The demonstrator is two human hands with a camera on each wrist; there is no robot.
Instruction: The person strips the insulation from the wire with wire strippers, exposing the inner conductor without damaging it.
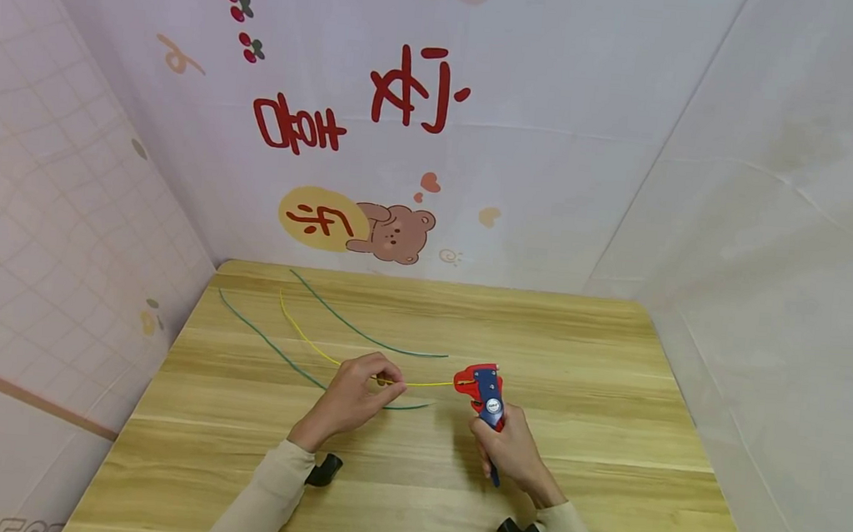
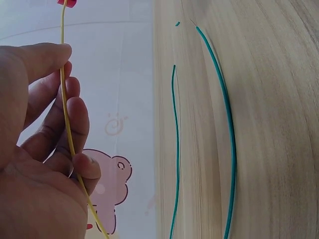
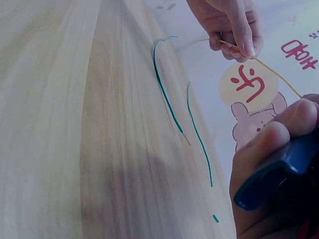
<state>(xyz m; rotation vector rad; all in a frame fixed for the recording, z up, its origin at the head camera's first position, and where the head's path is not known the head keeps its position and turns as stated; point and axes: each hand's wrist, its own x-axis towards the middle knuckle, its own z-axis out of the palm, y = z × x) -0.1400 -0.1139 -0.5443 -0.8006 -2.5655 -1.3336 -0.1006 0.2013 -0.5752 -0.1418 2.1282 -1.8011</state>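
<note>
My left hand (image 1: 356,390) pinches a thin yellow wire (image 1: 428,385) between thumb and fingertips. The wire's right end reaches the red head of a red-and-blue wire stripper (image 1: 488,388); whether the jaws bite it is too small to tell. My right hand (image 1: 513,448) grips the stripper by its handles, held over the table. In the left wrist view, the yellow wire runs across the palm. A green wire (image 2: 233,139) with thin bare strands at its end lies on the table nearest the left hand. Farther back lies a second green wire (image 2: 177,149).
A short green snippet (image 2: 177,24) lies beyond the far green wire's end. The wooden table (image 1: 606,464) meets a printed back wall (image 1: 538,183) and side walls. Black devices (image 1: 323,470) sit at both wrists.
</note>
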